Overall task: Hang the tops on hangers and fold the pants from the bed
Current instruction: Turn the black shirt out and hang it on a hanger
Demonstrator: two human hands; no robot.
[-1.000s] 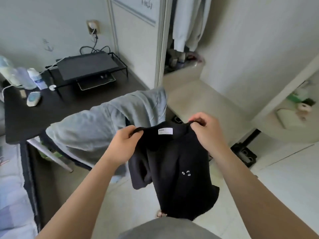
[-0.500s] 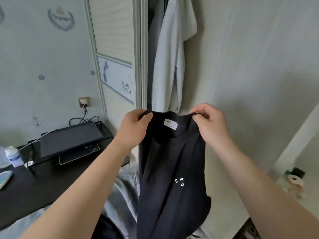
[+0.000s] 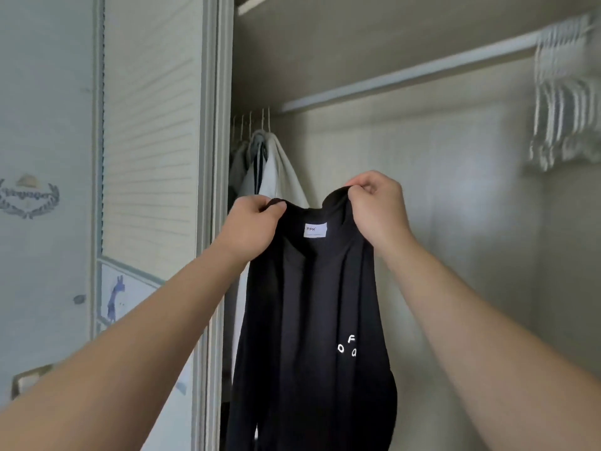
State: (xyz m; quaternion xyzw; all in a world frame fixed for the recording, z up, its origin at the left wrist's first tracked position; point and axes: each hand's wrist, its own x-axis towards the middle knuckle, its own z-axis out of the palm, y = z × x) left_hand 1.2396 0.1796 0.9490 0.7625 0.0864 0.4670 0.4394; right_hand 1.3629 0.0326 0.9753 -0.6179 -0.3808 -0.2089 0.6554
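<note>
A black top [image 3: 312,320] with a white neck label and small white letters hangs in front of me inside the open closet. My left hand [image 3: 250,226] grips its collar on the left side. On the right side of the collar, my right hand [image 3: 377,209] pinches the fabric, a little higher. Several empty white hangers [image 3: 566,102] hang bunched on the closet rod [image 3: 406,79] at the upper right, blurred. No hanger is inside the top.
Several clothes on hangers [image 3: 270,164], white and grey, hang at the rod's left end just behind the top. A louvred closet door [image 3: 149,125] stands to the left, beside a pale wall with stickers. The closet's back wall lies behind the top.
My view has swung up from the desk and floor to the closet rod. Both hands have lifted the black top higher, and it now hangs straight down.
</note>
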